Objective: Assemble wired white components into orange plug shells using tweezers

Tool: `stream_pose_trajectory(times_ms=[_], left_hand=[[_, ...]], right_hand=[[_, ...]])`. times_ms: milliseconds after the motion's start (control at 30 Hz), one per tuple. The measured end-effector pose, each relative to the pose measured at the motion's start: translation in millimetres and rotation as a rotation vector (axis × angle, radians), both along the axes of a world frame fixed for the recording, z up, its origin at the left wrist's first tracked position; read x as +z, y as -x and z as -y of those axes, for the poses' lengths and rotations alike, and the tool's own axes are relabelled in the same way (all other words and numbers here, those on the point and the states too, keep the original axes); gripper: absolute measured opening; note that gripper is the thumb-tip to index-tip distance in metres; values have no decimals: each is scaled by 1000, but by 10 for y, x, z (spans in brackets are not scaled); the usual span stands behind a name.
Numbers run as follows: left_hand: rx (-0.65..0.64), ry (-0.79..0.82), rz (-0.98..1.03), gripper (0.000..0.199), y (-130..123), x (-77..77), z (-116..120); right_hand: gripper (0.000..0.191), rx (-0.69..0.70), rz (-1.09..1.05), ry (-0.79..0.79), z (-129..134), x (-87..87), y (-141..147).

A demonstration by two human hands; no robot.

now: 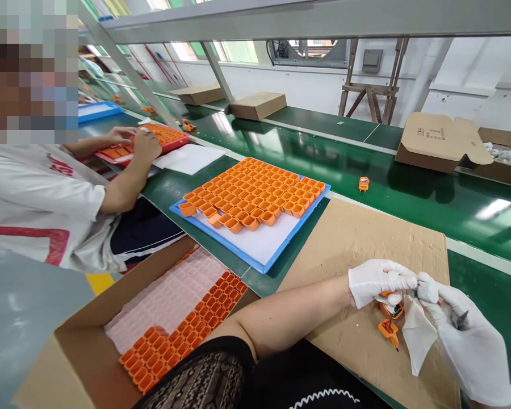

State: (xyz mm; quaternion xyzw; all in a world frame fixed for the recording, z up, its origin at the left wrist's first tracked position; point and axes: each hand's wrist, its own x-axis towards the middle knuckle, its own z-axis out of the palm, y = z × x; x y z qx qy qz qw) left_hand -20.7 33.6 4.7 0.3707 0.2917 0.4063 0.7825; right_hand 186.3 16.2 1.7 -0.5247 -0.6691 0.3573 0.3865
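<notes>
Both my hands wear white gloves and meet above the cardboard sheet (336,244) on the bench. My left hand (378,282) is closed in a pinch, its fingertips against my right hand's around a tiny dark piece I cannot make out. In the fingers of my right hand (472,338) sits a slim dark pointed tool (462,321), mostly hidden by the glove. A thin white sheet (418,335) hangs between the hands. Beneath my left fingers are small orange plastic parts (388,332), one with a black inside; whether they are held or lying is unclear.
A blue tray (264,264) full of orange cups stands left of the cardboard. Below it, an open carton (83,335) holds more orange cups. One orange piece (363,183) lies on the green belt (272,139). A co-worker (59,204) handles a red tray. Cardboard boxes (430,142) line the back.
</notes>
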Motion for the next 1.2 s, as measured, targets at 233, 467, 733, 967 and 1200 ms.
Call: stream_pose_trajectory(times_ms=[233,467,733,967,1200], left_hand=[[410,-224,-505,49,75,52,-48],[387,-347,-335,63,128,60,-5],[329,-313,-371,39,246,229,73],[-2,-6,64,46,346,251,76],[-18,49,-52,45,251,270,53]], right_hand=[[34,-162,-53,43,-38,87,32],[35,-107,-170,-81,-41,209,204],[35,-20,-97,-384,36,268,243],[44,-2,-122,-458,69,343,274],[54,64,-95,-411,97,272,259]])
